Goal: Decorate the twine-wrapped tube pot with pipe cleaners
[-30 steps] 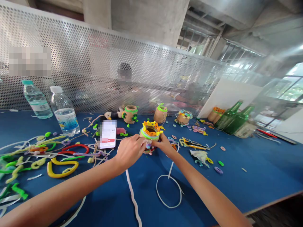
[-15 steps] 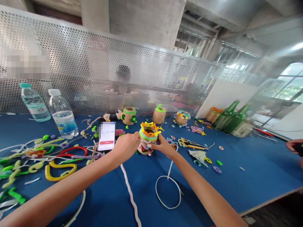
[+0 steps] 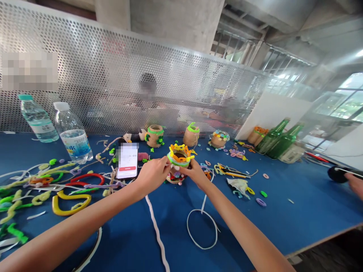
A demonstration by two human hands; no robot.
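Observation:
A small twine-wrapped pot (image 3: 178,160) with an orange, yellow and green pipe-cleaner rim stands mid-table. My left hand (image 3: 151,174) grips its left side with fingers curled. My right hand (image 3: 195,173) closes on its right side and lower front, where small coloured pompoms sit. A phone (image 3: 127,161) leans upright just left of my left hand.
The blue table (image 3: 297,211) holds pipe-cleaner scraps (image 3: 45,185) at left, two water bottles (image 3: 72,132), three more decorated pots (image 3: 191,136) at the back, green glass bottles (image 3: 276,140) at right, and white cord loops (image 3: 202,229) in front. Another person's hand (image 3: 356,183) holds a dark object at the right edge. A perforated metal screen (image 3: 113,83) closes the back.
Both hands stay on the pot, lifting and turning it slightly. Another person's hand with a dark object has come in at the right edge.

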